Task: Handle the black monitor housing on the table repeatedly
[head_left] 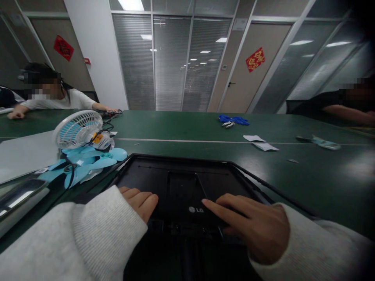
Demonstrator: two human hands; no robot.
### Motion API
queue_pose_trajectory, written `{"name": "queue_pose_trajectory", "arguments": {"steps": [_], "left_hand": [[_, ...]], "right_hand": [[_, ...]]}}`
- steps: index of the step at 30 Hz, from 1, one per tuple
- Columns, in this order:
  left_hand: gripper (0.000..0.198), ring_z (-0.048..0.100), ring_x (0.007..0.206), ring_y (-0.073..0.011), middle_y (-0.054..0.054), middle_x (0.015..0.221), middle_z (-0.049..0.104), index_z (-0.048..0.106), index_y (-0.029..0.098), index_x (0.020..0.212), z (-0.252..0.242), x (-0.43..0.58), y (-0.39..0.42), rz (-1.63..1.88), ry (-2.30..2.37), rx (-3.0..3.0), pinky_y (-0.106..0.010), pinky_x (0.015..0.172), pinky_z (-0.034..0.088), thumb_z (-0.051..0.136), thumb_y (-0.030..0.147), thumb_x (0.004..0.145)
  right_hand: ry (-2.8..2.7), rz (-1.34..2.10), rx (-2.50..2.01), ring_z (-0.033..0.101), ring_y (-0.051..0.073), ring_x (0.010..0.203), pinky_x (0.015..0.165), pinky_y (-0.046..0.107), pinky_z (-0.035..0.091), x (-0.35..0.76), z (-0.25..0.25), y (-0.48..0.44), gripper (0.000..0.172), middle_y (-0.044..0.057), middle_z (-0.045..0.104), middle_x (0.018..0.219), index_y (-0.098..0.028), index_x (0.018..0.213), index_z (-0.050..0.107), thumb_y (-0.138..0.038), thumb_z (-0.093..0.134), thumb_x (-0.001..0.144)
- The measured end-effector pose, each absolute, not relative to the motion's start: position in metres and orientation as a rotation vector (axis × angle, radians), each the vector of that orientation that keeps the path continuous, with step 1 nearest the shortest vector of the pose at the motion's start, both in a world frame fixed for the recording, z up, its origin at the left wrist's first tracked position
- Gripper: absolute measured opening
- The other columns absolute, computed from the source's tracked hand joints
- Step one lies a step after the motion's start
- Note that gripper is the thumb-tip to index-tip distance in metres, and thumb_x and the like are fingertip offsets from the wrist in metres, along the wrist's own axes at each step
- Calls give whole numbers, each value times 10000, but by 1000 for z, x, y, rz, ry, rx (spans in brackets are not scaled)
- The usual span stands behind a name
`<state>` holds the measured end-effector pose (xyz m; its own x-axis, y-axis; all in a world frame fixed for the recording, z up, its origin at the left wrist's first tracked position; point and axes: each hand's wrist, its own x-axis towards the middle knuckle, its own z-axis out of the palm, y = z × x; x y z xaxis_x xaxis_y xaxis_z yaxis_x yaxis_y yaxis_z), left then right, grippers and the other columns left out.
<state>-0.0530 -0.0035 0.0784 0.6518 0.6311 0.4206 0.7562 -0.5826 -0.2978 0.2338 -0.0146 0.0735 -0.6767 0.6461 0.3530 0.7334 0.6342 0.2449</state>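
Observation:
In front of me lies the black back cover of an LG monitor [181, 187], with a recessed rectangle in its middle. My left hand [142, 202] rests over the left part of the cover, its fingers curled together; what they hold, if anything, is hidden. Over the right part is my right hand [249, 220], fingers stretched out, the index fingertip by the LG logo. A thin black frame [278, 195] runs along the cover's right side. Dark parts [181, 228] at the near edge are hard to make out.
On the left are a white fan [79, 128], light-blue fan blades [108, 158] and a glossy flat device [26, 197]. Blue gloves [236, 120], pliers [228, 125], white papers [265, 146] and a teal tool [325, 142] lie further off. One person [61, 97] sits left, another right.

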Motion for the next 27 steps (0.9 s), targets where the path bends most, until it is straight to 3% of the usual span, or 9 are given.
{"name": "queue_pose_trajectory", "arguments": {"steps": [6, 17, 27], "left_hand": [[339, 623, 641, -168, 16, 807, 696, 667, 237, 898, 71, -57, 0, -189, -1099, -2522, -256, 580, 410, 426, 36, 771], [226, 601, 593, -165, 53, 754, 678, 662, 262, 882, 71, -56, -1, -66, -1172, -2556, -256, 560, 374, 519, 105, 803], [209, 582, 563, -156, 51, 682, 654, 662, 244, 841, 62, -58, -1, -146, -1173, -2553, -258, 540, 368, 538, 93, 768]], "right_hand": [[-2715, -480, -1092, 593, 97, 657, 446, 204, 327, 236, 69, -12, 551, -38, 630, 898, -278, 1208, 527, -100, 621, 694], [-2768, -341, -1135, 609, 101, 667, 451, 205, 325, 231, 73, -14, 593, -51, 627, 862, -306, 1194, 544, -158, 705, 643], [-2826, -259, -1124, 605, 95, 667, 463, 207, 343, 231, 76, -14, 604, -45, 615, 868, -287, 1205, 539, -146, 709, 642]]}}
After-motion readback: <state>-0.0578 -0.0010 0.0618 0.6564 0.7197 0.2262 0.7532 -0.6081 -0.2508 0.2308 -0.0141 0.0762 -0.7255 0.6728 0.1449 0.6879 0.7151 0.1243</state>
